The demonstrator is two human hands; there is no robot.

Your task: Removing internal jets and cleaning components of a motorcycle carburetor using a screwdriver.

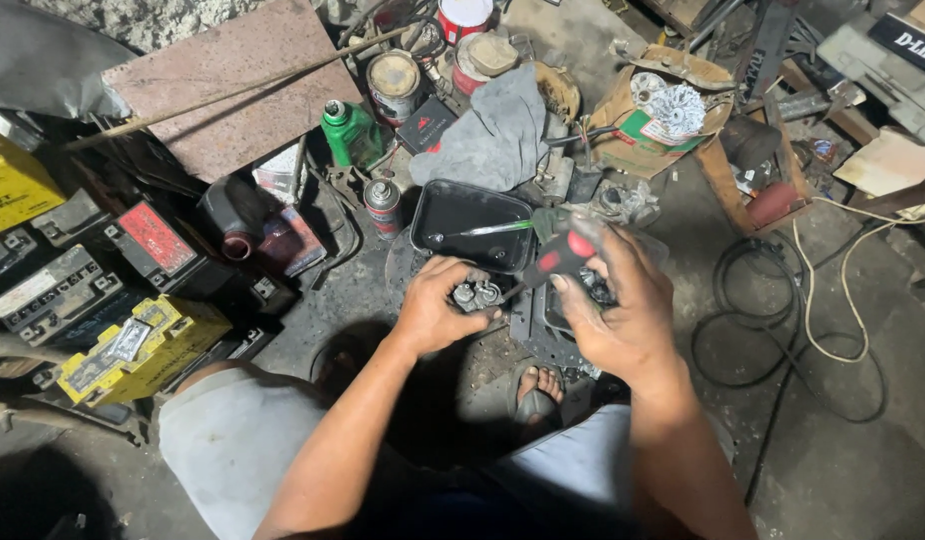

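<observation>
1. Left hand [435,305]: fingers curled tightly around a small grey metal engine part [477,294] (likely a carburettor body, though detail is blurred). The part projects just beyond the fingertips, toward the right hand.
2. Right hand [615,305]: fingers wrapped around the red-and-black handle of a screwdriver [561,254]. The handle rises above the knuckles; the shaft runs down and left from the fingers and meets the metal part. The tip itself cannot be made out.
3. Black rectangular tray [470,222]: on the floor just beyond the fingertips of both hands. A second screwdriver [480,230], with a bright shaft and green handle, lies across it.
4. Grey rag [495,135]: crumpled, farther out past the tray.
5. Small spray can [382,203]: upright, just left of the tray; a green bottle [349,130] stands beyond it.
6. Paint tins [395,85]: clustered beyond the rag (lids rusty or stained).
7. Vehicle batteries [53,290]: black and yellow cases stacked well to the left of the left hand.
8. Cardboard box [663,115]: open, holding crumpled shiny material, beyond the right hand's fingers.
9. Coiled cable [813,320]: black and pale loops on the concrete floor, to the right of the right hand.
10. Sandalled foot [538,390]: on the floor below the hands, between the person's knees.
</observation>
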